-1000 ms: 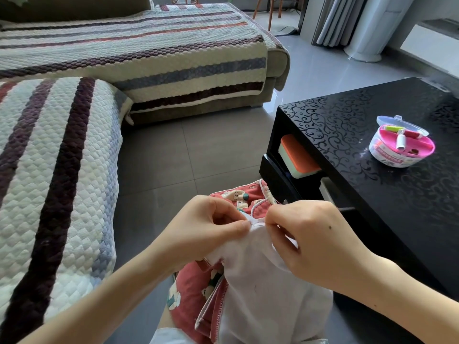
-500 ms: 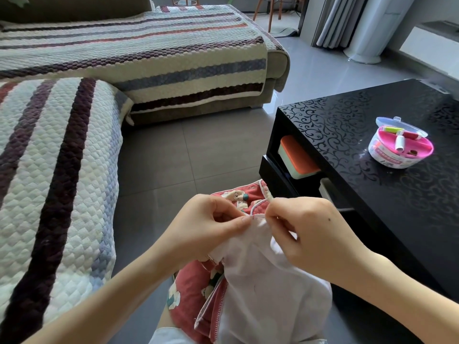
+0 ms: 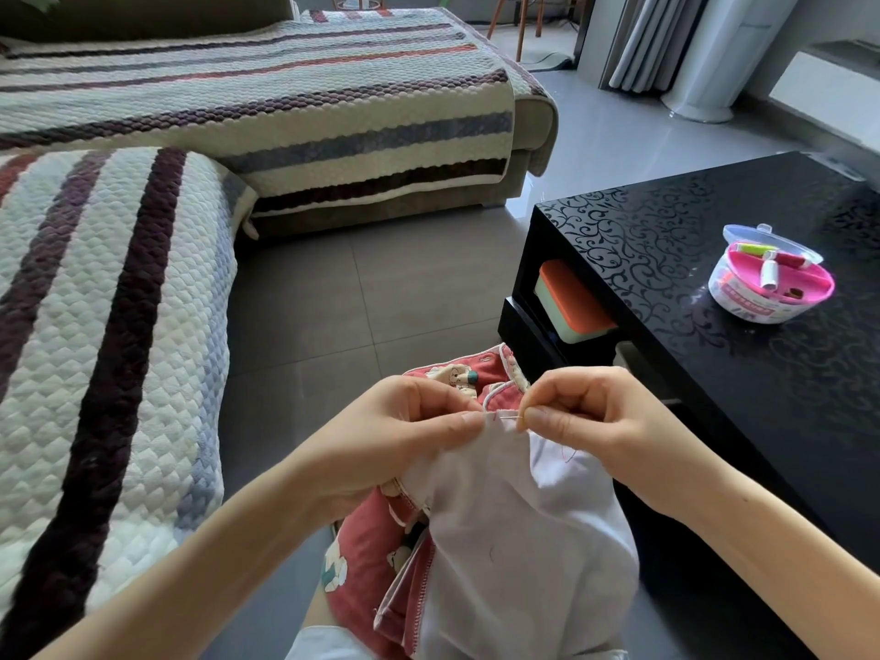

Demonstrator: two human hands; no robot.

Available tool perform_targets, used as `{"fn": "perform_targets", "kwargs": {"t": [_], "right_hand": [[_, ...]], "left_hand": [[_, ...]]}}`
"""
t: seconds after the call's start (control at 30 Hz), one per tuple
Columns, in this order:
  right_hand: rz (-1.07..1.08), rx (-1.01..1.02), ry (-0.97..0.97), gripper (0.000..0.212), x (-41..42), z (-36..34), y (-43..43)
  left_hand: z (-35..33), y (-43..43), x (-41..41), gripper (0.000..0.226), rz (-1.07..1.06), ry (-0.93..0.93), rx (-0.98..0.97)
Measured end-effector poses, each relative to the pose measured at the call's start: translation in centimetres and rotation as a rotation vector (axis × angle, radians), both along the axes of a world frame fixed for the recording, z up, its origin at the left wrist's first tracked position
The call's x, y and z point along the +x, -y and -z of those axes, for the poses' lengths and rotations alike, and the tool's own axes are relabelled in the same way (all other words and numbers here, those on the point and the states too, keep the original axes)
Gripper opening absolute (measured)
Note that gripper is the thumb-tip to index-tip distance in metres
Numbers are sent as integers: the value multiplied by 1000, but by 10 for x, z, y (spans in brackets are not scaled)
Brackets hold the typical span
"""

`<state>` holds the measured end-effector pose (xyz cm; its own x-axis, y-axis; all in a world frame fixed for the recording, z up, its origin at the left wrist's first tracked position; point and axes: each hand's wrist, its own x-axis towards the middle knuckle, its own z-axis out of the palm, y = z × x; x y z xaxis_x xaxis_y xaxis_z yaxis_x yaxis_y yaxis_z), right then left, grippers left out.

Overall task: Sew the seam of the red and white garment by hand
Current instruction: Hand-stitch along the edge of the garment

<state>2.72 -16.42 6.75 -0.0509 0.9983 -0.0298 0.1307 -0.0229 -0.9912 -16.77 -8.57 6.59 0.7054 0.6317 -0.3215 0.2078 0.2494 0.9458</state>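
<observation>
The garment (image 3: 500,540) hangs in the lower centre of the frame, soft and crumpled: a smooth white lining faces up, and red printed cloth with small cartoon figures and white piping shows around it. The left hand (image 3: 405,435) has its grip closed, thumb and curled fingers pinching the garment's piped top edge. Just to the right, the right hand (image 3: 595,421) has its grip closed too, thumb and forefinger pinching a thin pale needle (image 3: 510,413) that lies along that edge. A fine red thread (image 3: 566,452) trails over the white cloth below it. At the right stands a glossy black desk (image 3: 666,259) with a scrolled vine pattern. On it is a round pink and white plastic sewing tub (image 3: 743,302) with its clear lid tipped back, and under it a rounded box with an orange lid (image 3: 569,297). Quilted, striped sofa covers (image 3: 119,326) fill the left and upper left. Counted: two hands, one garment, one tub holding three visible spools, one box, two covers.
</observation>
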Motion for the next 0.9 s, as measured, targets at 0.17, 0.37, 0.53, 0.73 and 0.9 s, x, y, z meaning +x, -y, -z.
{"fn": "perform_targets", "kwargs": {"t": [0.17,0.37,0.53,0.73,0.9], "right_hand": [[-29,-87,-47,15,3,-4,-3],[-43,-124,-25,18,4,-6,-5],[-21,-117,1,18,4,-4,-6],[-33,-128,-61,7,5,-2,-5],[-29,-160,-189,6,2,6,-4]], "left_hand": [[2,-1,0,19,40,18,-11],[2,-1,2,21,27,-29,33],[3,-1,3,15,27,-66,75],[2,-2,2,25,38,-11,26],[2,-1,2,22,45,37,13]]}}
